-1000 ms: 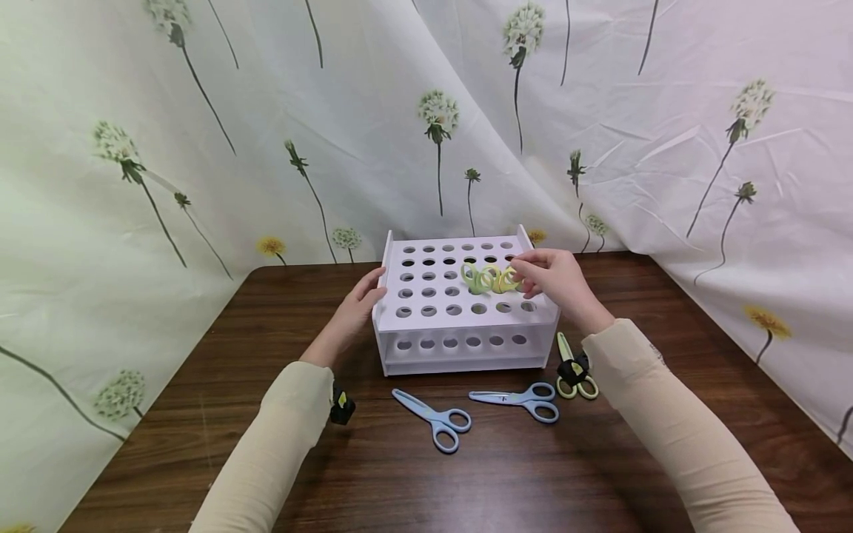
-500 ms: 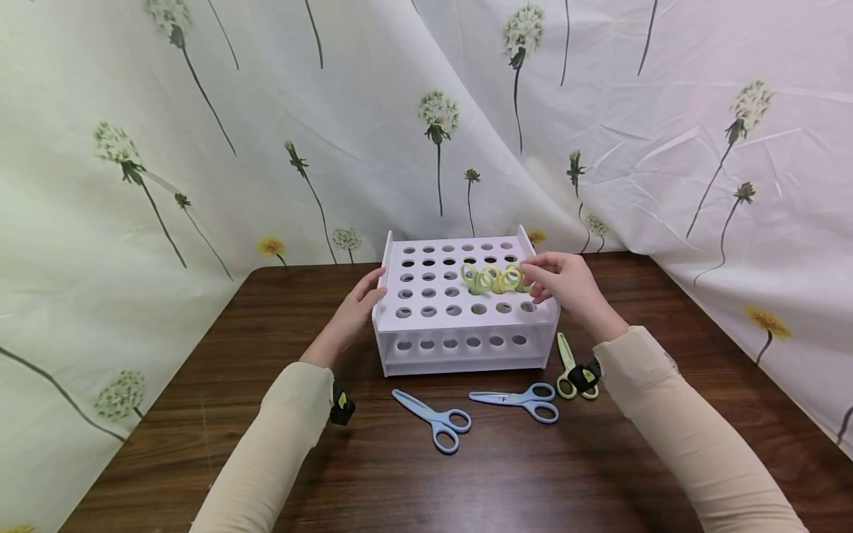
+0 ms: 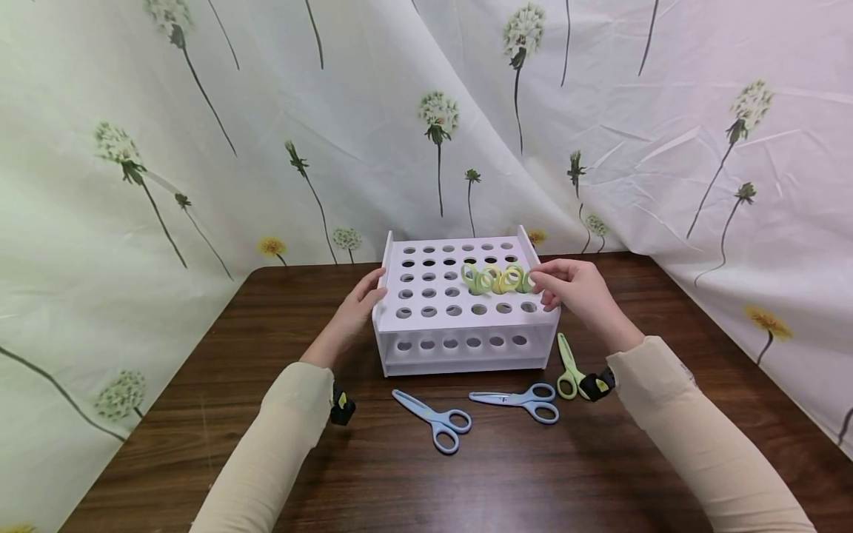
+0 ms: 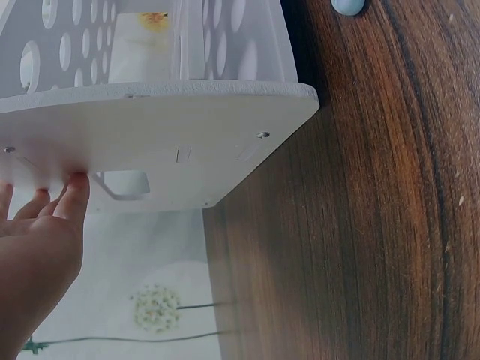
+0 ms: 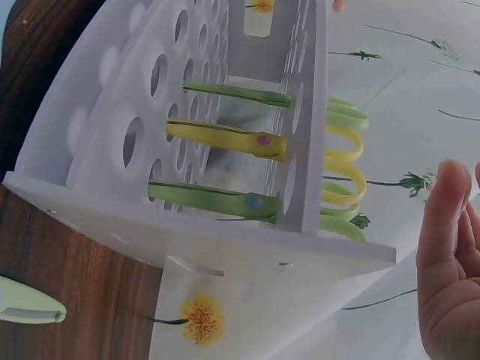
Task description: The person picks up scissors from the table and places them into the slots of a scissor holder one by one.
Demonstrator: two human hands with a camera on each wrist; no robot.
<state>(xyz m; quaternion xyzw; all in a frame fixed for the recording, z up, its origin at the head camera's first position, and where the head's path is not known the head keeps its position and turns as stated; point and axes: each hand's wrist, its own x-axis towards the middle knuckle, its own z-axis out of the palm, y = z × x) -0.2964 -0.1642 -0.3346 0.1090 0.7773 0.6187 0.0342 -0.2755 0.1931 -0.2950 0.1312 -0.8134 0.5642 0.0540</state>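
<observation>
A white rack (image 3: 440,326) with rows of round holes stands on the table. Its left side panel is touched by the fingertips of my left hand (image 3: 353,311), fingers fairly straight in the left wrist view. Three scissors hang blades down in one row of the rack: green scissors (image 5: 240,94), yellow scissors (image 5: 225,136) and, nearest the right panel, another green pair (image 5: 210,199). Their handle loops stick up above the top plate. Just right of those loops is my right hand (image 3: 583,296), fingers loosely bent and holding nothing; the right wrist view shows a gap between them.
In front of the rack lie two blue scissors, one to the left (image 3: 433,420) and one to the right (image 3: 520,400). Light green scissors (image 3: 568,363) lie beside the rack's right front corner, partly behind the wrist camera. A flowered white cloth (image 3: 373,133) hangs behind the table.
My right hand has drawn away to the right from the scissors' handles, uncovering the rightmost green pair. The left hand, the rack and the scissors on the table have stayed put.
</observation>
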